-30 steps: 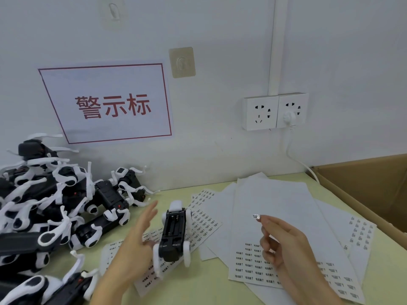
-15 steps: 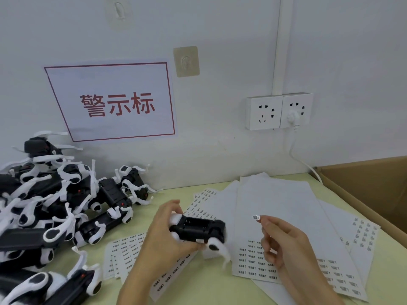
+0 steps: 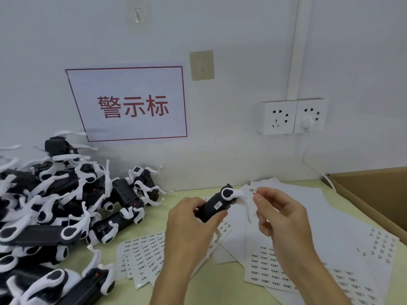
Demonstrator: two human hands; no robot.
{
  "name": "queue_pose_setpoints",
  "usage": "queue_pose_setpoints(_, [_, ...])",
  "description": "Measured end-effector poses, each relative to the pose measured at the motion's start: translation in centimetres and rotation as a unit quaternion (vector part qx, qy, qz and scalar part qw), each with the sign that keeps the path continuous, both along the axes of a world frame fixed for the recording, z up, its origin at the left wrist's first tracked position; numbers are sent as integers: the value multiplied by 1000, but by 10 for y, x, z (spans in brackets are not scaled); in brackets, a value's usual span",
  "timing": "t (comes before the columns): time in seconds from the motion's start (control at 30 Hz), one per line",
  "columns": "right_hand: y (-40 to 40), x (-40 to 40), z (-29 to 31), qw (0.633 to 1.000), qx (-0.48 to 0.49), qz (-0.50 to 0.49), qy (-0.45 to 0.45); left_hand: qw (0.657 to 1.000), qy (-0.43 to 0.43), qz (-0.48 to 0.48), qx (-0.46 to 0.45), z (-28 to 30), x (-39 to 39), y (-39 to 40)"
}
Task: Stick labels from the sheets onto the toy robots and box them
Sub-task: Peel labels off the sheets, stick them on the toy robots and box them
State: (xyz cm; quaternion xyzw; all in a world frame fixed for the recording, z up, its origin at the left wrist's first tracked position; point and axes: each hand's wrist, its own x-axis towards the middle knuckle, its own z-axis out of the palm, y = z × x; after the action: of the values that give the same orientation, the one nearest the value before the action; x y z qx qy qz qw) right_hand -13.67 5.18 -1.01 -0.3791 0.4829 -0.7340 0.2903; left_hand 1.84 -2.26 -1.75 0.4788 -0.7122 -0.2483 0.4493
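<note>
A toy robot [image 3: 217,206] is gripped in the left hand [image 3: 189,225] above the label sheets [image 3: 286,249], its long axis tilted up and to the right.

A small label [image 3: 252,190] is pinched by the right hand [image 3: 279,219] just beside the toy's white upper end. A pile of toy robots [image 3: 55,205] lies to the left, a cardboard box [image 3: 378,194] at right.

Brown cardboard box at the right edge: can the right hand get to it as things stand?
Probably yes: the brown cardboard box is open-topped with only white label sheets lying between, though the right hand pinches a small white label.
</note>
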Motion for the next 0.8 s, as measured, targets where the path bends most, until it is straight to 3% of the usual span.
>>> queue_pose_setpoints(0.2, [-4, 0, -8, 998, 4, -14, -59, 1000, -3, -2, 8, 5, 5, 0])
queue_pose_setpoints(0.3, [-1, -8, -15, 999, 33, -23, -11, 998, -50, -29, 6, 5, 9, 0])
queue_pose_setpoints(0.37, [5, -13, -21, 995, 81, 34, 50, 990, -112, -88, 16, 6, 12, 1])
queue_pose_setpoints(0.47, [13, -10, -25, 975, 137, 157, 75, 967, -168, -185, 52, 5, 11, 3])
queue_pose_setpoints(0.6, [17, -14, -32, 962, 183, 139, 144, 958, -171, -217, 79, -4, 1, 7])
queue_pose_setpoints(0.7, [28, -45, -30, 974, 186, 119, 43, 971, -118, -187, 90, -5, -4, 11])
queue_pose_setpoints(0.8, [47, -97, -26, 983, 88, -60, -150, 987, -41, -148, 55, -2, -3, 10])
